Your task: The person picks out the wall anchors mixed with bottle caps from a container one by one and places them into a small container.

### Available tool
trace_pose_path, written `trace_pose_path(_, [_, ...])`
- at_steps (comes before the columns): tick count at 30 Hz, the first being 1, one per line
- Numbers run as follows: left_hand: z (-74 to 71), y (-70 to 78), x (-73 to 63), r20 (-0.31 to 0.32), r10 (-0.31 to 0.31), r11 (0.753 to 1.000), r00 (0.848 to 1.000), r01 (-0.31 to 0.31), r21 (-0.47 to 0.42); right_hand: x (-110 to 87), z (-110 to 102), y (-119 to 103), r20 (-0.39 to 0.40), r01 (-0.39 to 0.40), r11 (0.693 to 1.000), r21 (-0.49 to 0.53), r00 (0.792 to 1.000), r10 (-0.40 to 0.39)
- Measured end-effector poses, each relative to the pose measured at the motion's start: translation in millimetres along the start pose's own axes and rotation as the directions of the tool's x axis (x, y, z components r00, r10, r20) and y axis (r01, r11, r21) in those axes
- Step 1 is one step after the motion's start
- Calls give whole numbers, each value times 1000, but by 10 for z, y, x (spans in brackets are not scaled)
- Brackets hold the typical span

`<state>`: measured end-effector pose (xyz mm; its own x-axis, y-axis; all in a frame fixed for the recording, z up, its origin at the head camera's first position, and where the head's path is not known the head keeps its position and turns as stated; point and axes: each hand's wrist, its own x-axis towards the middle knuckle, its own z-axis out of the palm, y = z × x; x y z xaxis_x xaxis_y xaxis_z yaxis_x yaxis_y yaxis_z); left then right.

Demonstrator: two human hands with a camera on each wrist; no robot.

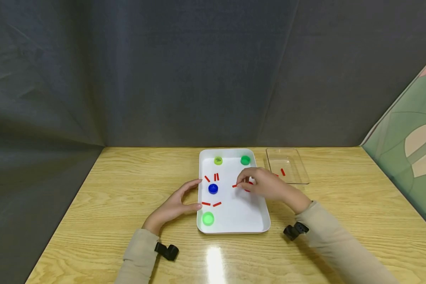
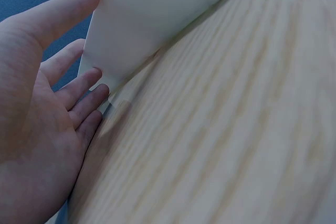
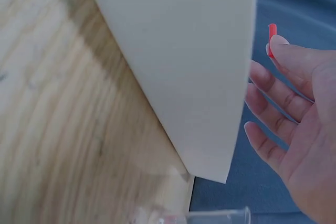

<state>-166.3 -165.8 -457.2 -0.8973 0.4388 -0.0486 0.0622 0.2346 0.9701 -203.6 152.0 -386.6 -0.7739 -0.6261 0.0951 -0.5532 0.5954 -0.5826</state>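
Tray (image 1: 238, 223) layout looks partway done

Beside the white tray, the clear box (image 1: 295, 165) shows two red sticks (image 1: 283, 172), one partly covered, apparently left to do. The left hand (image 1: 174, 204) spreads thumb and fingers at the tray's side. The right hand (image 1: 262, 184) pinches another stick (image 3: 272, 29), one end jutting past the thumb, over the tray, right of the blue cap (image 1: 213, 189). Five loose sticks (image 1: 217, 204) lie near that cap, presumably placed already.

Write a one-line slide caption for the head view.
Right hand pinches a red stick over a white tray of colored caps and more sticks; left hand at its side.
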Motion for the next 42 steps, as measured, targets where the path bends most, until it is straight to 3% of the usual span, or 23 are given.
trace_pose_path(15, [-8, 11, -9, 1, 4, 1000, 1000, -4, 3, -206, -242, 89, -115, -35, 999, 4, 993, 35])
trace_pose_path(25, [4, 10, -12, 0, -10, 1000, 1000, 10, 4, -328, -368, 187, -186, 29, 999, -35, 982, -35])
trace_pose_path(33, [7, -3, -6, -3, -9, 1000, 1000, 9, 8, -419, -476, 243, -177, -35, 999, -36, 984, 28])
trace_pose_path(42, [9, 4, 0, -4, -6, 1000, 1000, 6, 10, -479, -587, 312, -170, -47, 995, -83, 985, 33])
